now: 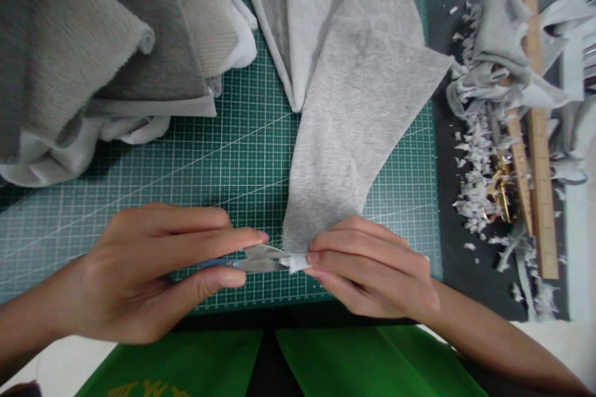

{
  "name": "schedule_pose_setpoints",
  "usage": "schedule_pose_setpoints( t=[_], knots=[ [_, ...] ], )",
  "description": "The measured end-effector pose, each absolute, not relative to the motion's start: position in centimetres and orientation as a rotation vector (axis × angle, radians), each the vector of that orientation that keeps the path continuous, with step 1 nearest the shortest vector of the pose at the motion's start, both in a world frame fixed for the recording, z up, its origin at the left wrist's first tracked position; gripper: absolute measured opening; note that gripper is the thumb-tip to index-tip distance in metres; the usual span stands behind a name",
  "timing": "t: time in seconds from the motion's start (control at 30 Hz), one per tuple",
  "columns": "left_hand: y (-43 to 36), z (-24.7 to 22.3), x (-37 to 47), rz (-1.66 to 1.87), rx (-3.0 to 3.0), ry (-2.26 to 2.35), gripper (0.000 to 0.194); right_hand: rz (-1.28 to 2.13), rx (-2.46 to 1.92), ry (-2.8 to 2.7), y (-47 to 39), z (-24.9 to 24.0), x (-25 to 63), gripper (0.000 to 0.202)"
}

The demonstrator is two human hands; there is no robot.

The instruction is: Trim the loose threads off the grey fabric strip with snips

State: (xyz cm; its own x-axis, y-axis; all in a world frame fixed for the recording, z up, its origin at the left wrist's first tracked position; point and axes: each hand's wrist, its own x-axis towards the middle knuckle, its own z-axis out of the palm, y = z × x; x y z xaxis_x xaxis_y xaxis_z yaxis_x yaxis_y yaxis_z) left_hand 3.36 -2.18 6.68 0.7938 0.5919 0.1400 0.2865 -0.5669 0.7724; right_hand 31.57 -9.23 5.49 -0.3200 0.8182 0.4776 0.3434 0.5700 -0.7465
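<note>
Near the front edge of the green cutting mat, my left hand (162,273) is closed on a small pair of thread snips (261,258) with blue handles and metal blades. The blade tips point right and meet the folded end of a light grey fabric piece (342,130). My right hand (372,267) pinches that folded end between thumb and fingers, right beside the tips. From my right hand the fabric runs away from me across the mat and widens. Whether the blades are cutting into the cloth cannot be made out.
Stacked grey fabrics (153,31) lie on the cutting mat (223,161) at the back left. To the right are a wooden ruler (542,167), grey fabric scraps (503,31), many small clippings (472,192) and gold-coloured metal scissors (500,195), partly covered.
</note>
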Motion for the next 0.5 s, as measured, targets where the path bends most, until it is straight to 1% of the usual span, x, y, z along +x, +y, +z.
schedule_pose_setpoints(
  t=[0.17, 0.5],
  knots=[
    [-2.02, 6.55, 3.52, 0.490, 2.291, 0.575, 0.035, 0.634, -0.951, -1.907, -9.33, 5.58, 31.55, 0.004],
    [-2.29, 6.61, 4.04, 0.520, 2.342, 0.593, 0.028, 0.629, -0.963, -1.911, -9.31, 5.73, 31.60, 0.003]
  ],
)
